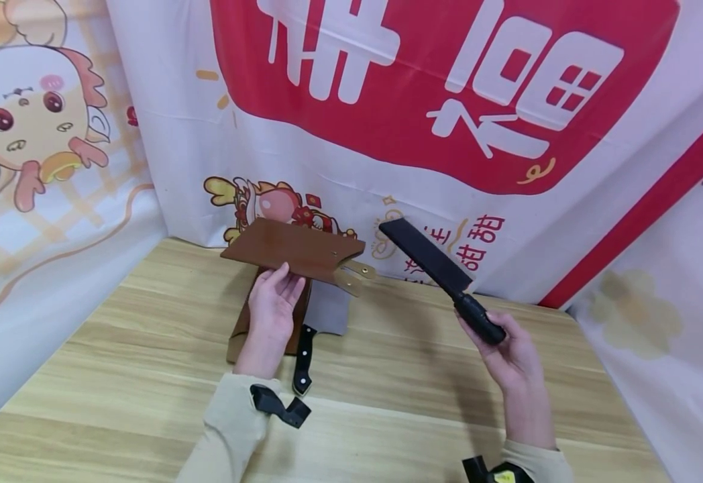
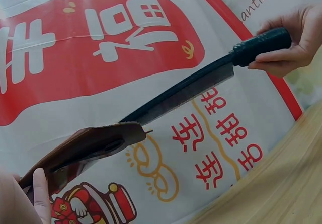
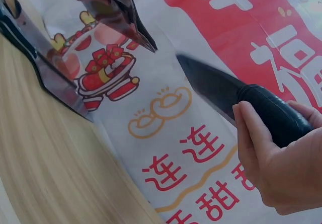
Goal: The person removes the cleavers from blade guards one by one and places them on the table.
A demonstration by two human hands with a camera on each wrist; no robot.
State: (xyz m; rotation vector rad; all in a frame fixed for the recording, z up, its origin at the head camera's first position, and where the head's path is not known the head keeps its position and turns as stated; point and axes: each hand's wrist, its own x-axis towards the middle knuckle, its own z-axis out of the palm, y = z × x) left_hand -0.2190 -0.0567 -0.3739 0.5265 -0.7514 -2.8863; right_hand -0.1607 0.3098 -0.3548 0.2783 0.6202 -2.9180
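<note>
Raised above the table, a brown leather knife sheath (image 1: 291, 243) is gripped along its near edge by my left hand (image 1: 269, 315). Its open end with two tan snap straps (image 1: 359, 269) faces right. My right hand (image 1: 517, 355) holds a knife (image 1: 426, 255) by its black handle (image 3: 279, 116), the dark blade pointing up and left. In the right wrist view the knife tip and the sheath mouth (image 3: 146, 43) have a gap between them. Below the left hand, a cleaver (image 1: 329, 310) with a black riveted handle (image 1: 304, 359) lies by a second brown sheath (image 1: 241, 329), partly hidden by my hand.
The wood-grain table (image 1: 412, 429) meets a printed white and red cloth (image 1: 351, 151) hanging along its back. More printed cloth hangs at the left side (image 1: 128, 221) and the right side (image 1: 647, 268).
</note>
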